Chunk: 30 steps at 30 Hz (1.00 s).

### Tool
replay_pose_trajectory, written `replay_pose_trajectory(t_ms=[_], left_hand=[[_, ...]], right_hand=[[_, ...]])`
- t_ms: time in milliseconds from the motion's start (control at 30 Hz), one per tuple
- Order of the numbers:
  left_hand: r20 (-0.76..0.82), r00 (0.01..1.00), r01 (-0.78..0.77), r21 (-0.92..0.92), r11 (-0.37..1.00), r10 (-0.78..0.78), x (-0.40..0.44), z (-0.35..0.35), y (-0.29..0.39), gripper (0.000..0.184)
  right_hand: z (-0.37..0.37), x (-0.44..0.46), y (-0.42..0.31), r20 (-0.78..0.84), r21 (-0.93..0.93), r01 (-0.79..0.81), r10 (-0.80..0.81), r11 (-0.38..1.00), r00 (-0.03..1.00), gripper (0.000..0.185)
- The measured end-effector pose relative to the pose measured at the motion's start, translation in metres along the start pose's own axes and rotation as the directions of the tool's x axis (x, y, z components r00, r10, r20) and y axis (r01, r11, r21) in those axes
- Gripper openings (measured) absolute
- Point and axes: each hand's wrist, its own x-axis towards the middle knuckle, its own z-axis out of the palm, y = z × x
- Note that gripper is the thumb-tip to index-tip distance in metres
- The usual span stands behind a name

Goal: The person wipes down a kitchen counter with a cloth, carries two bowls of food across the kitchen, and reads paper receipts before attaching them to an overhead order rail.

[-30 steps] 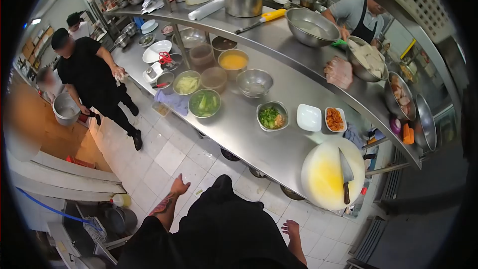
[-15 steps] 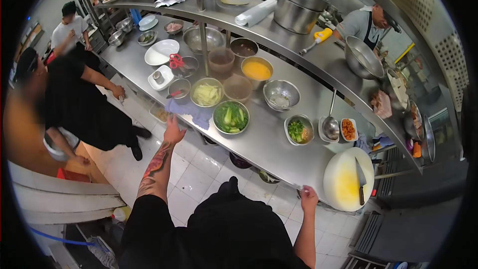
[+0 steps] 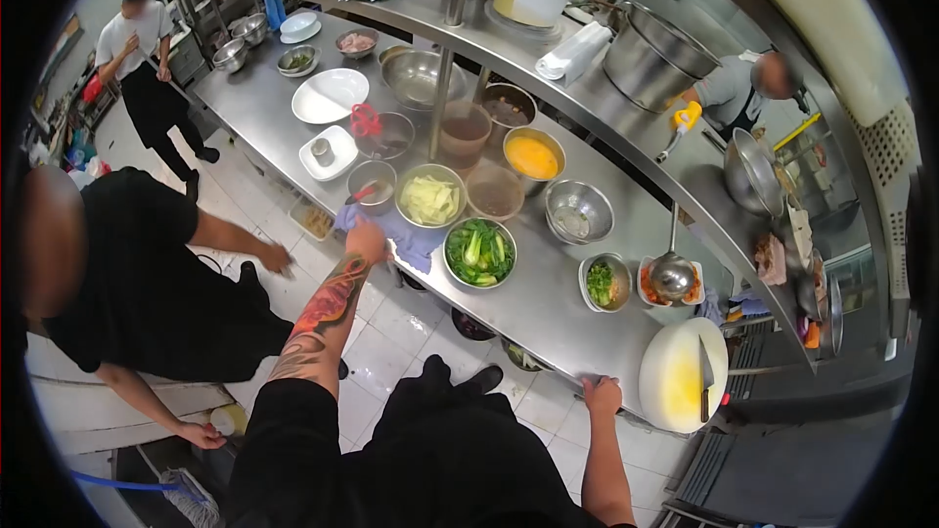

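Note:
At the table's front edge, my left hand is closed on a bluish-purple cloth; its fingertips are partly hidden. My right hand grips the edge of the steel table, its fingers curled at the rim. Near my left hand are a bowl of leafy greens, a bowl of pale sliced vegetable and a clear bowl with a red-handled utensil. Close to my right hand lies a round white cutting board with yellow stains and a knife on it.
A co-worker in black stands close at my left; another person is farther back. Behind the overhead shelf, a third person works. A ladle rests over an orange-filled container. Pots and bowls crowd the table.
My left hand has moved from beside the table onto the cloth and closed. The ladle now lies over the orange food container. The nearby co-worker has come closer, and the view has shifted.

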Motion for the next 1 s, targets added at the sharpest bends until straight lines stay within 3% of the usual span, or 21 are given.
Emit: replay_pose_trajectory(t_ms=[133,200,300,400,467,533,600,667,733,867,933,1000], left_hand=[[-0.087,0.996,0.028,0.109,0.994,-0.018,0.010,0.011,0.003,0.088],[-0.117,0.993,0.034,0.132,0.991,-0.018,0.012,0.015,0.001,0.086],[-0.052,0.999,0.003,0.087,0.996,0.001,0.016,0.013,0.000,0.080],[-0.105,0.994,-0.017,0.107,0.994,0.029,0.012,0.012,-0.004,0.074],[-0.060,0.998,0.010,0.055,0.998,-0.007,0.011,0.006,-0.001,0.062],[0.006,0.995,-0.102,0.078,0.992,0.102,0.027,0.019,-0.012,0.043],[0.025,0.974,-0.225,0.057,0.973,0.224,0.033,0.020,-0.016,0.042],[0.001,0.971,-0.234,0.172,0.957,0.237,0.042,0.027,-0.018,0.040],[0.039,0.996,-0.091,0.171,0.981,0.085,0.040,0.018,-0.010,0.042],[0.114,0.977,-0.195,0.147,0.970,0.180,0.035,-0.005,0.000,0.049],[0.098,0.993,-0.072,0.082,0.994,0.064,0.031,-0.010,0.004,0.055],[0.066,0.997,-0.044,0.111,0.993,0.037,0.038,0.002,-0.003,0.057]], right_hand=[[0.010,0.013,0.000,-0.100,-0.081,0.026,-0.034,0.996,0.994,0.059],[-0.032,0.009,-0.019,0.113,-0.116,0.019,-0.006,0.993,0.994,0.062],[-0.041,0.016,-0.019,0.215,-0.135,0.091,-0.060,0.987,0.975,0.066],[-0.015,0.021,-0.013,0.173,-0.141,0.061,-0.036,0.988,0.984,0.067],[0.000,0.028,-0.014,0.156,-0.146,0.020,0.003,0.989,0.988,0.067],[-0.008,0.019,-0.013,0.188,-0.174,0.015,0.019,0.985,0.982,0.066],[-0.022,0.015,-0.016,0.212,-0.165,0.048,-0.012,0.985,0.977,0.064],[-0.028,0.012,-0.017,0.227,-0.149,0.034,0.000,0.988,0.974,0.061],[-0.028,0.012,-0.020,0.171,-0.120,-0.018,0.038,0.993,0.985,0.058],[-0.033,0.009,-0.022,0.154,-0.085,-0.070,0.082,0.994,0.985,0.057],[-0.040,0.006,-0.026,0.142,-0.068,-0.058,0.067,0.996,0.988,0.058],[-0.042,0.004,-0.027,0.155,-0.106,-0.104,0.120,0.989,0.981,0.054]])
